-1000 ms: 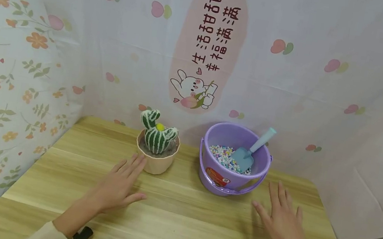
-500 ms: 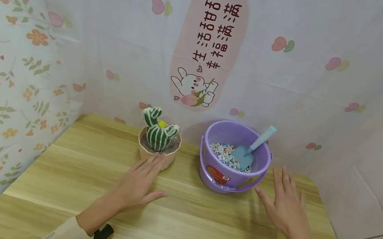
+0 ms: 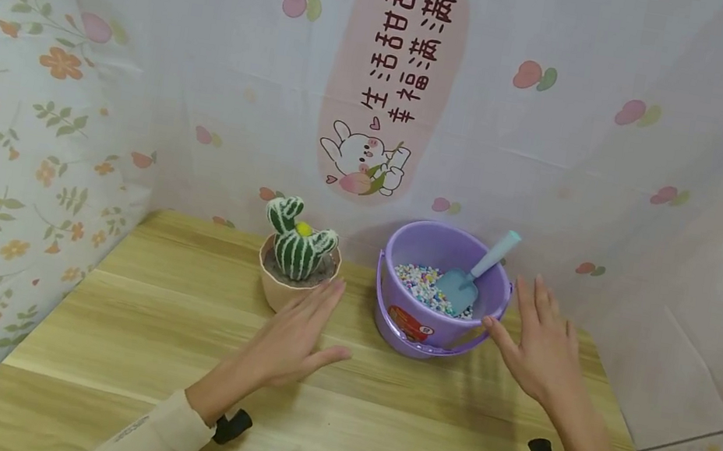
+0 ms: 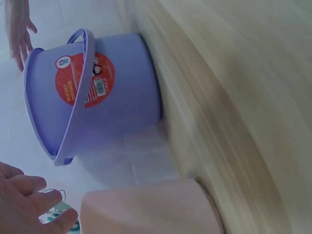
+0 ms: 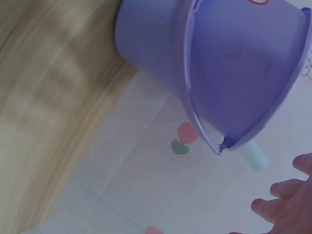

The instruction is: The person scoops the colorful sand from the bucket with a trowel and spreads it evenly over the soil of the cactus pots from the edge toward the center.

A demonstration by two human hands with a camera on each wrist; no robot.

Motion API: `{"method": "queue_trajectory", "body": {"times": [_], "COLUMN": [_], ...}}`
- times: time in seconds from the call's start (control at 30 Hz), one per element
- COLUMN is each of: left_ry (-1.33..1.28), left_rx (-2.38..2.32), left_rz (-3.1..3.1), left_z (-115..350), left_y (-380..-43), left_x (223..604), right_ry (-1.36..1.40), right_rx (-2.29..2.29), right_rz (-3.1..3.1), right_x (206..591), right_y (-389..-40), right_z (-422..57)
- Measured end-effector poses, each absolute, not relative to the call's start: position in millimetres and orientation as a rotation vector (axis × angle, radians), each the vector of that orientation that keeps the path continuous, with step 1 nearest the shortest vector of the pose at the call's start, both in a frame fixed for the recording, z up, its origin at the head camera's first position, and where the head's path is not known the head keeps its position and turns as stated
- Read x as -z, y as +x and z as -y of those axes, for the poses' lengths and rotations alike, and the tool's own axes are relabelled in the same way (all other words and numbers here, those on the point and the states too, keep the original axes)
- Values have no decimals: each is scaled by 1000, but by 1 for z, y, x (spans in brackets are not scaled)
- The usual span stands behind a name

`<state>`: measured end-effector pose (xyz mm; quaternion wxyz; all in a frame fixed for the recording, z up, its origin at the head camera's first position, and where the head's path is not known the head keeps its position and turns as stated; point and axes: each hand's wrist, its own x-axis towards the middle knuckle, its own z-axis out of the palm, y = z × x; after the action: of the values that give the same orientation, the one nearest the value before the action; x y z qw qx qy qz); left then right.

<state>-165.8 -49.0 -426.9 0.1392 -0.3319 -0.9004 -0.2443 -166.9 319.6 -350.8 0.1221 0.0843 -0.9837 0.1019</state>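
My left hand (image 3: 296, 341) hovers with straight fingers just in front of the flowerpot (image 3: 279, 295), its fingertips overlapping the pot's right side in the head view. In that pale peach pot stands a knitted green cactus (image 3: 299, 253) with white stripes and a yellow flower. To its right is a purple bucket (image 3: 437, 328) holding small multicoloured beads (image 3: 423, 286). A blue toy shovel (image 3: 460, 292) leans in the bucket, handle up. Beside the bucket's right rim, my right hand (image 3: 537, 348) is raised with fingers spread, holding nothing. The left wrist view shows the bucket's red label (image 4: 85, 80).
Pot and bucket stand near the back edge of a wooden table (image 3: 327, 441). Behind them hangs a white cloth (image 3: 247, 97) printed with peaches, a rabbit and writing. A floral curtain (image 3: 26, 149) borders the left side.
My left hand has moved right, from the pot's front left to its front right. My right hand has risen up to the level of the bucket's rim. Bucket and pot stay in place.
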Motion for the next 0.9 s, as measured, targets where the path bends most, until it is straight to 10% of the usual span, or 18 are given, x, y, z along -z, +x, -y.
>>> {"method": "queue_trajectory", "body": {"times": [0.9], "left_ry": [-721], "left_rx": [1087], "left_rz": [2662], "left_z": [-14], "left_y": [-193], "left_x": [421], "right_ry": [164], "right_rx": [-353], "right_rz": [2914], "right_x": [325], "right_y": [-226], "right_z": [-323]}}
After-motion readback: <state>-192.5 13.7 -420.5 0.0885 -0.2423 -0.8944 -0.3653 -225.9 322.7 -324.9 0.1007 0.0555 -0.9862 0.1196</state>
